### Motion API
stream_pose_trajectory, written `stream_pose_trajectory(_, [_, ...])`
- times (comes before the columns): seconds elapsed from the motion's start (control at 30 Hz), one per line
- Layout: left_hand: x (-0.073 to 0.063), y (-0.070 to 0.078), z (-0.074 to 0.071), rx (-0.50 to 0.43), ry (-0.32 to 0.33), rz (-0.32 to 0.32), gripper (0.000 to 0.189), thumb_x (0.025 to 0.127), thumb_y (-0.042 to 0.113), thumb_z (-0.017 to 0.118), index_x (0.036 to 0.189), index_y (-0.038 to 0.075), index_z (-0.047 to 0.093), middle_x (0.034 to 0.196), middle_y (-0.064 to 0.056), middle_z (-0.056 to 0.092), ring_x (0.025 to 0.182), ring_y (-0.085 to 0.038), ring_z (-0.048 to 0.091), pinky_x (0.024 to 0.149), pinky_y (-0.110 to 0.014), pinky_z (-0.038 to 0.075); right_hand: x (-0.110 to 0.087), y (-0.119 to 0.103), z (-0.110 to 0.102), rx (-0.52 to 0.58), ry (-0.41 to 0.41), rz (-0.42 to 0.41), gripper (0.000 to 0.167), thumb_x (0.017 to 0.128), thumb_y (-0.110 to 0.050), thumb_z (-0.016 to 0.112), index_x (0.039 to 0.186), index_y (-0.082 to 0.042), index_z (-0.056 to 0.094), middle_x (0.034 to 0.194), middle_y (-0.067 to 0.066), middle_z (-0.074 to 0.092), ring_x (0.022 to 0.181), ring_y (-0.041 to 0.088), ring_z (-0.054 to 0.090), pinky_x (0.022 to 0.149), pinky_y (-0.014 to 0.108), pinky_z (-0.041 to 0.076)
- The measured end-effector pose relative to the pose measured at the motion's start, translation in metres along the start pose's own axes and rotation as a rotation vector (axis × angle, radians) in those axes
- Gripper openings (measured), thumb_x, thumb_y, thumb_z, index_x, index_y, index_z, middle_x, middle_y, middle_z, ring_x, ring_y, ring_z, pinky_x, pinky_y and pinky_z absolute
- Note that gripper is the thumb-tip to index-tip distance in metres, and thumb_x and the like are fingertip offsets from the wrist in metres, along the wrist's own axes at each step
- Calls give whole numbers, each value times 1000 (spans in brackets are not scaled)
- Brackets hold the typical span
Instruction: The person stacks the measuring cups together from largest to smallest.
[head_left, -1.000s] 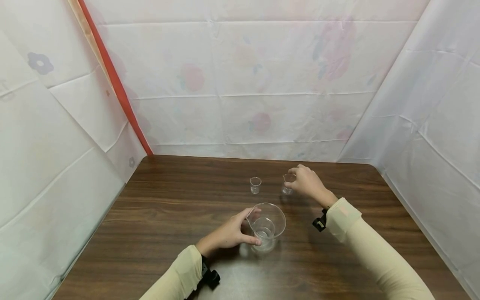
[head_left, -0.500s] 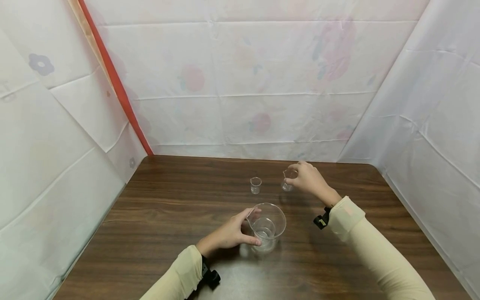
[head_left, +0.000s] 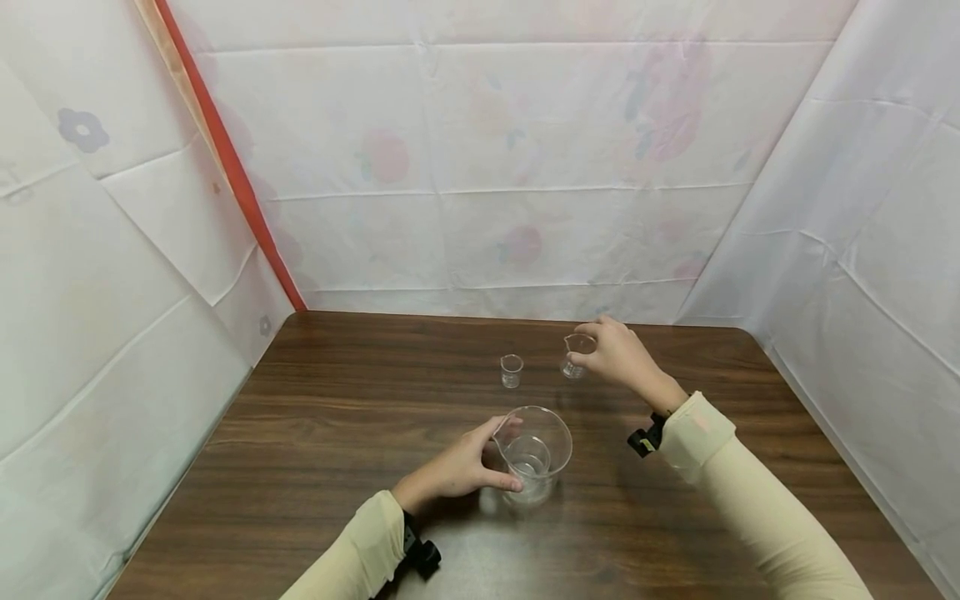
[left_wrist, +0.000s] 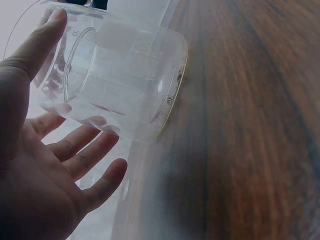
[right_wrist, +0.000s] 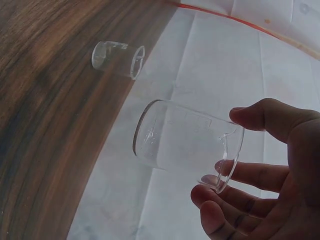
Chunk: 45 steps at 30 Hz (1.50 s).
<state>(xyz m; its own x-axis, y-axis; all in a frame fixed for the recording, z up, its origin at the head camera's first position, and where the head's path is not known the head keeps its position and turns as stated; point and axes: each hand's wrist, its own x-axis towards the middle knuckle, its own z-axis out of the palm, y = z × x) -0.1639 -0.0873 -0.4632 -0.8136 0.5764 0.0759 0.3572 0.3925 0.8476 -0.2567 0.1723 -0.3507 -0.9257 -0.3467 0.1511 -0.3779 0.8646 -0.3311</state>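
On the table, my left hand (head_left: 461,467) holds a large clear glass beaker (head_left: 557,458) from its left side, thumb in front and fingers behind. A smaller beaker (head_left: 528,457) stands inside that large one. My right hand (head_left: 618,357) pinches a small beaker (head_left: 573,367) near its rim. In the right wrist view, the thumb is on one side of this small beaker (right_wrist: 182,132) and fingertips are on the other, its base raised off the wood. The tiniest beaker (head_left: 511,373) stands upright by itself, left of the right hand.
The brown wooden table (head_left: 337,433) ends at a back edge just behind the small beakers. White patterned sheets (head_left: 480,167) hang behind it and on both sides, with a red strip (head_left: 225,154) at the back left corner.
My right hand has lifted the small beaker slightly up and away toward the back edge. The left hand, the large beaker and the tiniest beaker stay where they were.
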Motion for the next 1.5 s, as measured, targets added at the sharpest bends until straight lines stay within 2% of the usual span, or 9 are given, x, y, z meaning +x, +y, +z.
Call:
stream_pose_trajectory(0.27, [0, 1, 0, -2, -6, -5, 87, 77, 33, 83, 148, 17, 36, 145, 1, 51, 133, -17, 49, 107, -39, 44, -2, -5, -6, 3, 16, -11, 48, 86, -30, 72, 125, -4, 64, 114, 20, 61, 95, 34, 59, 79, 50, 48])
stream_pose_trajectory(0.47, [0, 2, -1, -7, -6, -12, 84, 77, 30, 83, 146, 16, 39, 143, -1, 53, 131, -17, 51, 107, -41, 44, -4, -8, -10, -2, 28, -33, 48, 84, -31, 73, 124, -4, 65, 100, 15, 61, 82, 27, 54, 70, 41, 43])
stream_pose_trajectory(0.63, [0, 2, -1, -10, -8, -11, 83, 77, 31, 83, 146, 16, 39, 142, -2, 54, 131, -17, 51, 107, -41, 44, -6, -11, -12, -4, 45, -54, 47, 83, -29, 74, 122, -4, 66, 95, 12, 60, 78, 24, 50, 67, 37, 39])
stream_pose_trajectory(0.9, [-1, 1, 0, -14, -4, -9, 83, 76, 35, 83, 145, 18, 40, 140, -2, 55, 130, -17, 51, 107, -41, 44, -10, -17, -15, -11, 30, -79, 48, 85, -32, 73, 124, -5, 65, 97, 13, 60, 75, 21, 48, 64, 33, 37])
stream_pose_trajectory(1.5, [0, 1, -2, -22, -8, -6, 85, 77, 35, 83, 147, 15, 38, 145, -1, 51, 132, -17, 50, 108, -43, 43, -16, -30, -27, 9, 87, -135, 45, 82, -29, 76, 120, -5, 68, 93, 9, 60, 72, 19, 47, 63, 31, 36])
